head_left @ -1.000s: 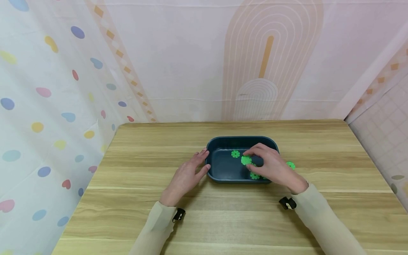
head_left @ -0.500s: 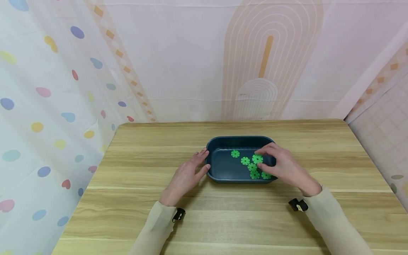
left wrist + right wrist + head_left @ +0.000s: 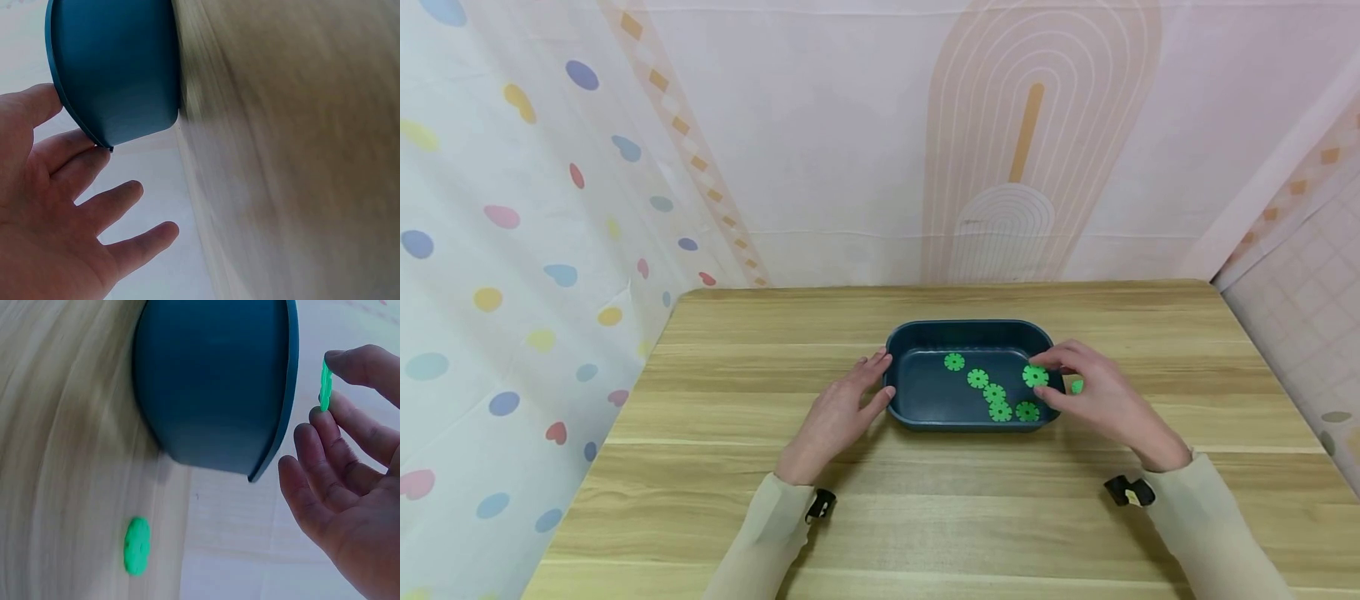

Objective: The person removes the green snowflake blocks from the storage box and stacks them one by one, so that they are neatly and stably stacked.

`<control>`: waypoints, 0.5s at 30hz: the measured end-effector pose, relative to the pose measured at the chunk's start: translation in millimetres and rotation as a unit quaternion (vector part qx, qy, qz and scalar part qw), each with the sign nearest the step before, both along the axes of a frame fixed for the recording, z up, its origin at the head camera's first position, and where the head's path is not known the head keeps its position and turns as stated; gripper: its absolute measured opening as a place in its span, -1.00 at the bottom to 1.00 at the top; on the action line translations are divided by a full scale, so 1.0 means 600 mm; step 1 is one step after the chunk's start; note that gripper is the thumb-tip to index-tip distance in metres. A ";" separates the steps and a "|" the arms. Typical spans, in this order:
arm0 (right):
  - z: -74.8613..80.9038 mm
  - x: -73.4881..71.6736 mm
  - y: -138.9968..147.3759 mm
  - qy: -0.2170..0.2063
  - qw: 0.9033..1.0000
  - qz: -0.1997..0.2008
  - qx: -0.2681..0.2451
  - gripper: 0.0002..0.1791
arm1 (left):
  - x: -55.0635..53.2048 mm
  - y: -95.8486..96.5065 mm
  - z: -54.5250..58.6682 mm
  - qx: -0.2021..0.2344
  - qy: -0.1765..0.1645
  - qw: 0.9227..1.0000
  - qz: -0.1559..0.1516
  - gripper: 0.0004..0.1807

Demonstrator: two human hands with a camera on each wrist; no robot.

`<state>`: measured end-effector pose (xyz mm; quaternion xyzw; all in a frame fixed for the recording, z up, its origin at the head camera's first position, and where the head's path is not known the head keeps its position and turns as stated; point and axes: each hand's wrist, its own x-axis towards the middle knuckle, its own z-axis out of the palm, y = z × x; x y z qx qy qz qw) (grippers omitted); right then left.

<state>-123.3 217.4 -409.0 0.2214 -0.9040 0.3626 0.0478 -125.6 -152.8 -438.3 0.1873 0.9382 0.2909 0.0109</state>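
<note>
A dark blue oblong basin [image 3: 925, 396] stands on the wooden table. My left hand [image 3: 842, 408] rests its fingertips and thumb on the basin's left rim, fingers spread, as the left wrist view also shows. Between thumb and fingertips my right hand [image 3: 1105, 400] pinches a green snowflake-shaped disc [image 3: 1035, 376], held flat above the basin's right end. In the right wrist view this notched disc appears edge-on, higher than the rim. Several more green discs [image 3: 994, 393] lie on the basin floor. Another green disc [image 3: 137, 545] lies on the table just right of the basin, partly hidden by my right hand in the head view.
The wooden table [image 3: 887, 517] extends on all sides of the basin. Behind it hangs a pale patterned curtain [image 3: 835, 150], and a dotted curtain [image 3: 527, 333] hangs at the left. Each wrist wears a black strap mount.
My right hand has moved rightward across the basin with the pinched green disc, uncovering discs on the basin floor. The left hand has stayed on the rim.
</note>
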 end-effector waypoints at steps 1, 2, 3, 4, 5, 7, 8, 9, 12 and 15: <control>0.000 0.000 0.003 0.001 1.000 -0.003 0.000 -0.67 | 0.000 0.000 0.000 0.000 0.001 1.000 0.000 -0.37; -0.001 0.001 0.006 0.000 1.000 -0.005 -0.003 -0.67 | 0.000 0.000 0.000 -0.001 0.001 1.000 0.000 -0.36; -0.001 0.001 0.009 -0.001 1.000 -0.008 -0.004 -0.67 | 0.000 0.000 0.000 -0.001 0.001 1.000 0.000 -0.36; -0.001 0.001 0.012 -0.003 1.000 -0.011 -0.007 -0.68 | 0.000 0.000 0.000 -0.001 0.000 1.000 0.001 -0.37; -0.002 0.001 0.015 -0.006 1.000 -0.014 -0.009 -0.68 | 0.000 0.000 0.000 0.000 -0.001 1.000 0.001 -0.36; -0.003 0.002 0.021 -0.005 1.000 -0.017 -0.011 -0.68 | 0.000 0.000 0.001 0.000 -0.003 1.000 0.002 -0.37; -0.003 0.002 0.024 -0.001 1.000 -0.018 -0.011 -0.68 | 0.000 0.000 0.001 -0.001 -0.004 1.000 0.002 -0.37; -0.004 0.002 0.027 0.004 1.000 -0.019 -0.013 -0.68 | 0.001 0.000 0.002 0.000 -0.005 1.000 0.002 -0.37; -0.006 0.003 0.037 0.024 0.999 -0.022 -0.014 -0.67 | 0.001 0.000 0.001 -0.001 -0.004 1.000 0.002 -0.37; -0.007 0.004 0.045 0.037 0.999 -0.026 -0.017 -0.66 | 0.000 0.000 0.001 -0.002 -0.004 1.000 0.002 -0.37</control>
